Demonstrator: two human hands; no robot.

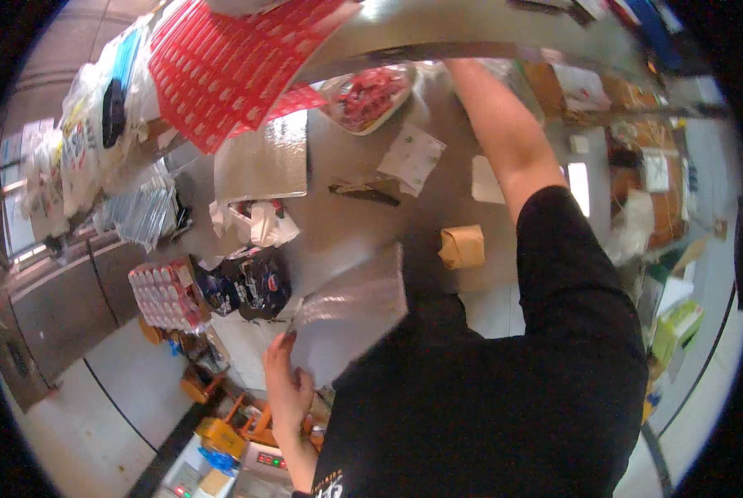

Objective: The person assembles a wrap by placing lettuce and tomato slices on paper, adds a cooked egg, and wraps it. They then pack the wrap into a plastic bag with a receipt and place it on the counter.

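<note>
My left hand (284, 365) is low at the left, beside the table's near edge. Its fingers are closed at the corner of a silvery, translucent foil bag (350, 295), which hangs partly over that edge. My right forearm (504, 124) stretches far forward across the table, and the hand at its end is hidden behind the shelf edge (388, 56). Near that hidden hand stands a white bowl (361, 129) of small red packets. A folded brown paper packet (462, 246) lies on the metal table (346, 232) close to my body.
Another silver foil bag (263, 158), a dark, slim tool (363, 194) and a printed paper sheet (413, 158) lie on the table. Red printed paper (230, 66) hangs from the shelf. At the left are dark drink packs (251, 286) and a pack of cans (168, 295).
</note>
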